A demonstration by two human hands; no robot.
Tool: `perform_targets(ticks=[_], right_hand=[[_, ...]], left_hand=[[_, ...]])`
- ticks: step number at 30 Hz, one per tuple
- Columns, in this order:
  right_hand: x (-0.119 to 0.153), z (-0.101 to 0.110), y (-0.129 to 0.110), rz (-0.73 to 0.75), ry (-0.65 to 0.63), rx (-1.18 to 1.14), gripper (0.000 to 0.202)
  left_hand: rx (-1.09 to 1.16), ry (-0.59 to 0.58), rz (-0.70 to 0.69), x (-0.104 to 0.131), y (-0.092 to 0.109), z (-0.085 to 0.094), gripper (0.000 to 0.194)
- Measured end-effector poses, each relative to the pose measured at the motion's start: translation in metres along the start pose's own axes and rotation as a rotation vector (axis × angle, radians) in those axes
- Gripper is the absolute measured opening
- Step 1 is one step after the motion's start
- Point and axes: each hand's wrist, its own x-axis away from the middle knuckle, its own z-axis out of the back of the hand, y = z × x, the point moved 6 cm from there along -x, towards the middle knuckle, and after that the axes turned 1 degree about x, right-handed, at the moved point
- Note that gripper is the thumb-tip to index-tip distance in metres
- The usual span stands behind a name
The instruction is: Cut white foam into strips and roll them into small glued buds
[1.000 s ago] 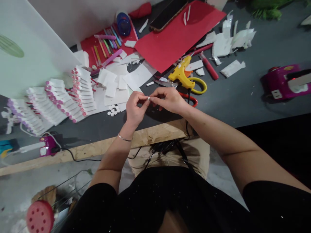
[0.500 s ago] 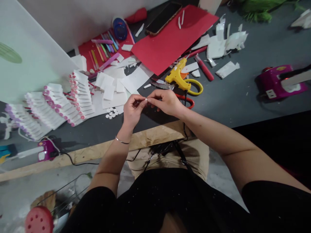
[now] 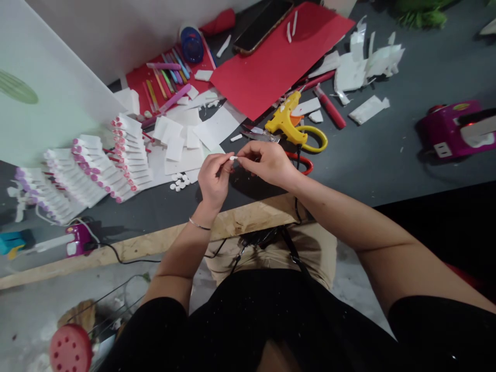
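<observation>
White and tiny, a short piece (image 3: 233,157) too small to identify sits between both hands' fingertips. The left hand (image 3: 213,181) holds it in a narrow thumb-and-finger pinch; the right hand (image 3: 269,160) closes narrowly on its other end. Half a second ago the fingertips nearly met, with only a speck showing; now they stand slightly apart and more of the piece shows. The loose cluster of white pellets (image 3: 180,181), between eight and nine o'clock from the fingertips, looks the same as before.

At two o'clock lies a yellow plastic glue gun (image 3: 287,121), beside scissors with red handles (image 3: 304,163). At one o'clock a black phone (image 3: 263,28) borders a red paper sheet (image 3: 256,77).

As for containers, a blue round object (image 3: 192,45) at eleven o'clock may be one; its contents cannot be told. Below it, coloured pens (image 3: 170,77) lie on red backing. At nine o'clock, pink-tipped white rolls (image 3: 132,155) are ranked in a row.
</observation>
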Motion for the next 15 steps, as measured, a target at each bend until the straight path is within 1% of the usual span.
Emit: perform_targets(ticks=[4,6,10,15], right_hand=[[0.001,0.004,-0.006,0.016,0.038,0.071,0.018],[0.002,0.006,-0.009,0.03,0.052,0.116,0.018],[0.003,0.006,-0.014,0.118,0.047,0.203,0.019],[0.004,0.007,-0.016,0.224,0.025,0.277,0.022]], left_hand=[[0.191,-0.037,0.117,0.001,-0.009,-0.006,0.034],[0.261,-0.045,0.152,0.001,-0.013,-0.008,0.033],[0.349,-0.057,0.189,0.001,-0.017,-0.01,0.031],[0.455,-0.078,0.223,0.001,-0.019,-0.012,0.027]])
